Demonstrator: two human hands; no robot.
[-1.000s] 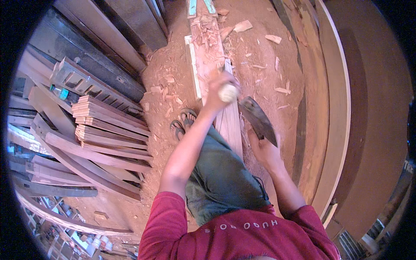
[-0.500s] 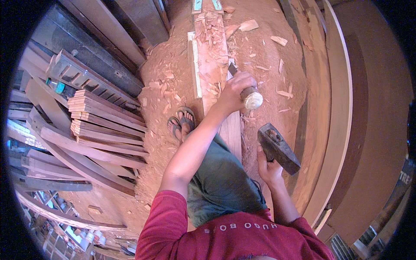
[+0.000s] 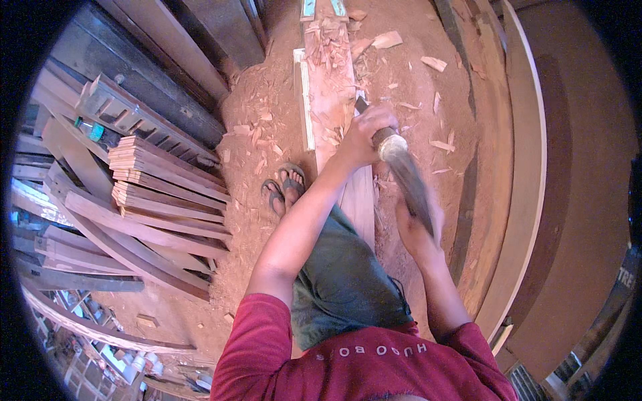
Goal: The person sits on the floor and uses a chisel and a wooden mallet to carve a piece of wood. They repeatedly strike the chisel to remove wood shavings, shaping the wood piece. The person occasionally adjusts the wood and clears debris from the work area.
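Observation:
My left hand (image 3: pixel 368 134) is wrapped round the handle of a chisel (image 3: pixel 392 147). Its dark blade points up and away, down onto a reddish wooden beam (image 3: pixel 361 200). In my right hand (image 3: pixel 414 230) is a hammer (image 3: pixel 409 180) with a heavy dark head, smeared by motion. The hammer's head is at the pale butt end of the chisel; whether they touch I cannot tell. My right fingers are partly blurred and the hammer's handle is hidden.
Wood shavings (image 3: pixel 328 50) lie on the beam's far part and over the dirt floor (image 3: pixel 247 100). Stacked curved wooden pieces (image 3: pixel 167 174) stand at left. Long boards (image 3: pixel 521 167) run along the right. My sandalled foot (image 3: pixel 292 182) is left of the beam.
My right hand has swung the hammer up and left, bringing its head to the chisel's butt end. The left hand stays on the chisel in nearly the same place.

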